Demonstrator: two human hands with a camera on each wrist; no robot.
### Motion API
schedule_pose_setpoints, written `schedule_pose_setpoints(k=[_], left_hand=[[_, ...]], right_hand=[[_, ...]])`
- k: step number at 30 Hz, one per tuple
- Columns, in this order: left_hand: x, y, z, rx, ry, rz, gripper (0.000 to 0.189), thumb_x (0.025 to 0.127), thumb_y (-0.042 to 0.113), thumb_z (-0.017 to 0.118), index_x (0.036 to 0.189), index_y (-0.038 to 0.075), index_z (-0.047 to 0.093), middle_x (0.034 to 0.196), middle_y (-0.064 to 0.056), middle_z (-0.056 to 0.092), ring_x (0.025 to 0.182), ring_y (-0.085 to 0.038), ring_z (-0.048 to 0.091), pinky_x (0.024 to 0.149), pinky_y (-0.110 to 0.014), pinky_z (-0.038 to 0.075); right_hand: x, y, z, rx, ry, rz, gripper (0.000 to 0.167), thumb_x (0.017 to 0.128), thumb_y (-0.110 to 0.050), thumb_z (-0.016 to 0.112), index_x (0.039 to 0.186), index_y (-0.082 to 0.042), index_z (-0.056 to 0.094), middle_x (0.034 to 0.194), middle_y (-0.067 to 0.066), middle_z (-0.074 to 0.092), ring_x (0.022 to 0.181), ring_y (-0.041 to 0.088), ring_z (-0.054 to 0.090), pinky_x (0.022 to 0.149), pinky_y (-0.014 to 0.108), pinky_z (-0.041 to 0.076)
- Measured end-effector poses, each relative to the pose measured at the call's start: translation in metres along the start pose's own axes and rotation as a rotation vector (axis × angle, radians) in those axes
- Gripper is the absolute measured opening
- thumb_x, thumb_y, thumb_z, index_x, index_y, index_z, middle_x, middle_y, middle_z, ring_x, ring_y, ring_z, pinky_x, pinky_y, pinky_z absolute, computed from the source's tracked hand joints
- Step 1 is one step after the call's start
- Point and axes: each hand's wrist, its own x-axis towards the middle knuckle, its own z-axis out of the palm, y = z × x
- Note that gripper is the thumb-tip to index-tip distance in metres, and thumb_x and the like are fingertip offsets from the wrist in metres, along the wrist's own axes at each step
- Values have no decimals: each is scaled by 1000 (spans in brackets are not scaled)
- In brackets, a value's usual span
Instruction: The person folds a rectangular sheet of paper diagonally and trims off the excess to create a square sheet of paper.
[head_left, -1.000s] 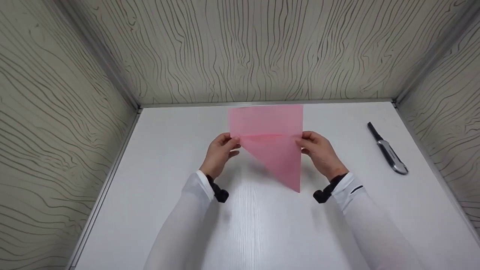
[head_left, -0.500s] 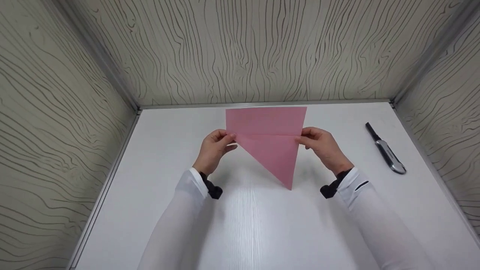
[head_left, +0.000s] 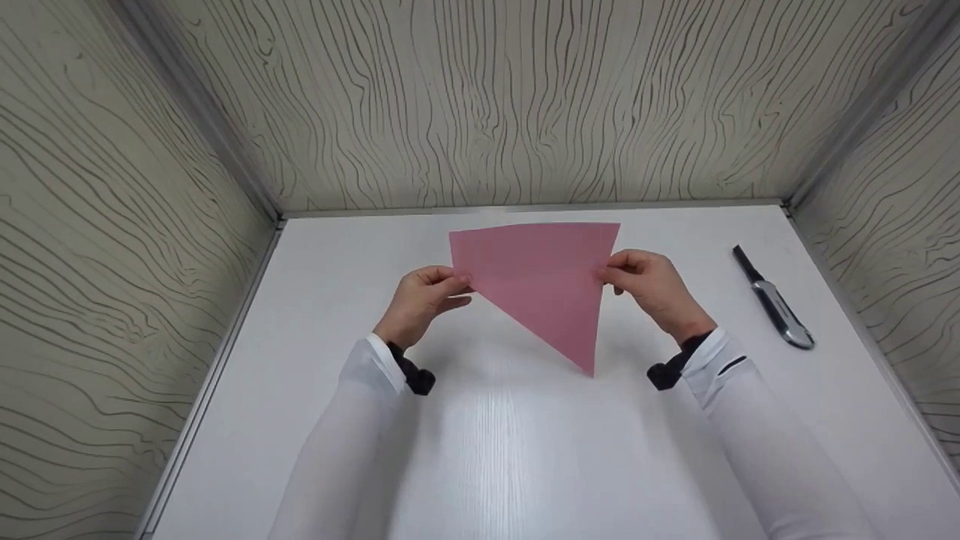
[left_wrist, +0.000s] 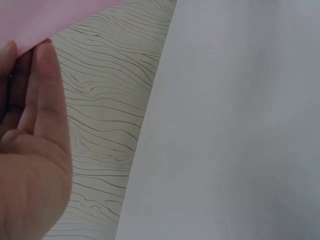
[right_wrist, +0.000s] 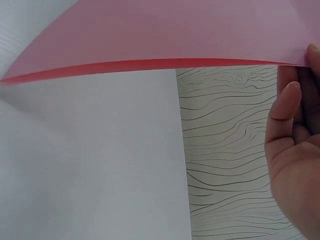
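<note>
A folded sheet of pink paper is held up over the white table, straight along its top edge and tapering to a point at the lower right. My left hand pinches its left edge between thumb and fingers. On the opposite edge, my right hand pinches the paper at about the same height. In the right wrist view the folded paper has its layers slightly apart along the side edge, with a brighter pink inside. The left wrist view catches only a corner of the paper at the fingertips.
A utility knife with a grey and black handle lies at the right of the white table. Wood-grain panels with metal frame strips stand at the back and both sides.
Both hands have spread slightly apart, still pinching the paper. The paper's top edge has dropped a little, and the crease across it shows less clearly than before.
</note>
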Motion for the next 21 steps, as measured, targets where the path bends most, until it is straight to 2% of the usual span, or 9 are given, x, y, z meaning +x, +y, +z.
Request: schedule_pose_setpoints(k=[7,12,19,21], left_hand=[[-1,3,-1,48,-3,-20,25,94,22,77,111,4,77,112,-16,74,118,-41,64,94,-40,56],[0,5,1,54,-15,-4,25,95,21,75,112,3,75,113,-17,73,113,-35,68,94,-40,56],[3,5,3,37,-34,6,24,98,19,71,115,1,73,115,-17,72,111,-30,69,95,-41,55],[2,5,3,36,-39,7,24,99,18,70,116,1,72,116,-17,71,112,-30,69,95,-41,55]], right_hand=[[0,3,2,3,14,-16,35,97,-33,73,108,-1,70,97,7,70,89,21,60,80,31,51],[-1,4,2,49,33,-18,36,96,-32,74,112,0,69,97,6,69,89,21,61,81,31,52],[-4,6,1,123,40,-39,36,95,-25,76,116,2,66,100,5,68,93,30,59,83,33,52],[-4,6,1,138,41,-38,35,95,-23,76,115,4,66,98,3,68,92,27,60,82,32,51]])
